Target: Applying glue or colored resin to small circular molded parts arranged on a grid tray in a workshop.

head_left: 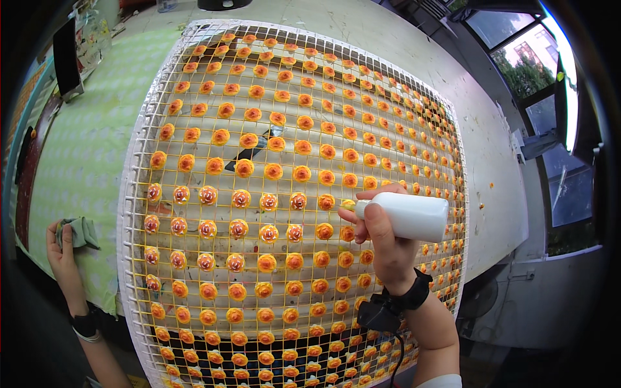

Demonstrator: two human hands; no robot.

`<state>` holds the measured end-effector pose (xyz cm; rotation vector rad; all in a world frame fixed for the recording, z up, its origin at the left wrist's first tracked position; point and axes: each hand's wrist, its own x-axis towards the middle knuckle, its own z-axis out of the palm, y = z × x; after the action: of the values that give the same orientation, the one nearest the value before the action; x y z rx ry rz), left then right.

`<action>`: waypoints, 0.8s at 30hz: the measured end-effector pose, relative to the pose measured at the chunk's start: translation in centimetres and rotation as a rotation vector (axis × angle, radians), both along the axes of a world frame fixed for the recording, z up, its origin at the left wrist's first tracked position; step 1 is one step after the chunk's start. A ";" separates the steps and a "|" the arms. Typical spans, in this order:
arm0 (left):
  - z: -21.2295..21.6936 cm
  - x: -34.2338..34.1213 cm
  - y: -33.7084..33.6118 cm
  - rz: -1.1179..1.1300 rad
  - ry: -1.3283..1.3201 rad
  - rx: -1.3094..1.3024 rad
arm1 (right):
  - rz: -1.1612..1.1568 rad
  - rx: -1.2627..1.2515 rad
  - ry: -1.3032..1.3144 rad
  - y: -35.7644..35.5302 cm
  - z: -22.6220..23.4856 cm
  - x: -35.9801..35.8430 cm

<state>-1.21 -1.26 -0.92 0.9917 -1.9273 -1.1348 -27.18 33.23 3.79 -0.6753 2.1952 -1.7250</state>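
Note:
My right hand (391, 255) is wrapped round a white squeeze bottle (419, 216), which lies tilted on its side with its neck pointing left. The neck end is close above the orange and yellow rose-shaped pieces; I cannot tell whether it touches one. These roses sit in rows on a wire grid rack (131, 258) with a white frame. Several at the left carry white lines on their petals, such as this white-lined rose (238, 228); others, like this plain rose (301, 173), show none. Beside the rack's left edge, my left hand (63, 262) pinches a crumpled grey-green cloth (83, 233).
A pale green sheet (84, 155) covers the table's left part. A black phone-like slab (66, 61) stands upright at the far left. Under the grid lies a dark flat tool (249, 154). A black device with a cable (378, 313) hangs by my right wrist. Windows (527, 61) are at right.

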 end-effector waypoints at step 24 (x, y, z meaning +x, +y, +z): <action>-0.4 0.4 -0.6 -0.016 0.010 0.010 | -0.016 -0.044 -0.009 -0.3 3.0 0.2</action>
<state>-0.78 -1.89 -1.35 0.9756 -1.9268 -1.1575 -26.94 32.90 6.82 -0.6604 2.1679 -1.7857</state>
